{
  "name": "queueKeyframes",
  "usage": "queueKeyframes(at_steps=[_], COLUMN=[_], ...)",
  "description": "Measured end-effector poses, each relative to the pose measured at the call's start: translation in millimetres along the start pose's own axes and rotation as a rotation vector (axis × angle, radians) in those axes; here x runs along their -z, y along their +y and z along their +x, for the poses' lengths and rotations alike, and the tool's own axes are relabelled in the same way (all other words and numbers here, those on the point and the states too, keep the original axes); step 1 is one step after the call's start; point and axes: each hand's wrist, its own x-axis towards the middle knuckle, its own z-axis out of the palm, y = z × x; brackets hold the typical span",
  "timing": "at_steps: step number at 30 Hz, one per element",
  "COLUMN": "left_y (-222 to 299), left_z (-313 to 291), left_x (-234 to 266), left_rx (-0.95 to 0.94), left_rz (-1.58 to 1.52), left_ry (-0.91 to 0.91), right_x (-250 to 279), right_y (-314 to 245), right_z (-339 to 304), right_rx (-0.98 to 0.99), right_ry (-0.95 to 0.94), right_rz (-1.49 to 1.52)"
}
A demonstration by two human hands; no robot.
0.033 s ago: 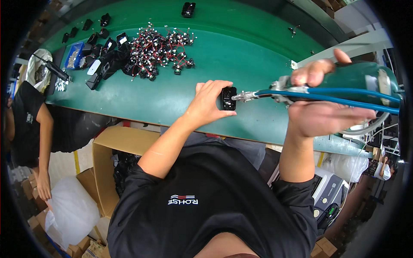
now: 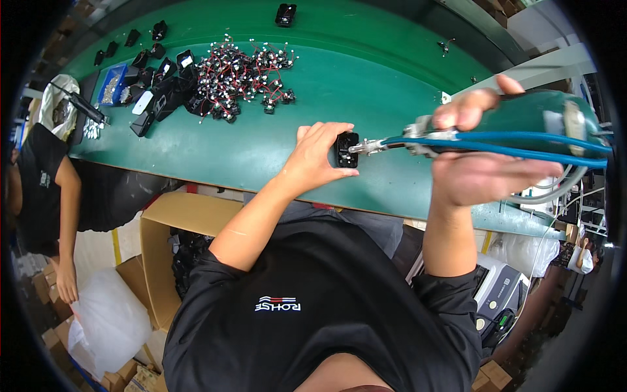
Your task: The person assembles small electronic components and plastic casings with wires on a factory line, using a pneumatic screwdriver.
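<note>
Over the bench (image 2: 222, 153), a curved left hand (image 2: 313, 154) holds a black case (image 2: 347, 157), the right hand (image 2: 473, 175) a tool (image 2: 526, 117)

1. Right hand (image 2: 473, 181): motion-blurred; far side hidden behind the tool.
2. Power tool (image 2: 529, 121), green-bodied: blurred; grip partly covered, rear end lost at the dark rim.
3. Black case (image 2: 345, 147): left edge covered by left hand (image 2: 310, 157); interior details too small to tell; contact with tool tip unclear.
4. Wired parts (image 2: 228, 78), heaped: overlapping, uncountable.
5. Blue bin (image 2: 122, 95): contents too small to identify.
6. Co-worker (image 2: 42, 189): cut off by the left rim.
</note>
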Motion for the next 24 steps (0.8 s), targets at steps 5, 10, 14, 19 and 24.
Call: queueKeyframes(at_steps=[5,10,14,19,24], left_y=[1,4,4,2,2], left_z=[0,2,3,2,2], left_x=[2,5,6,2,3], left_rx=[0.003,0.025,0.026,-0.018,-0.022], left_rz=[0.009,0.007,0.009,0.0,0.005], left_ry=[-0.022,-0.041,-0.04,0.02,0.02], right_x=[-16,-19,-19,-18,-18], right_y=[35,41,45,45,45], right_z=[-23,-28,-29,-31,-31], right_rx=[-0.148,-0.145,-0.161,-0.165,-0.15], right_ry=[0.265,0.244,0.265,0.257,0.241], right_rz=[-0.164,-0.175,-0.214,-0.161,-0.153])
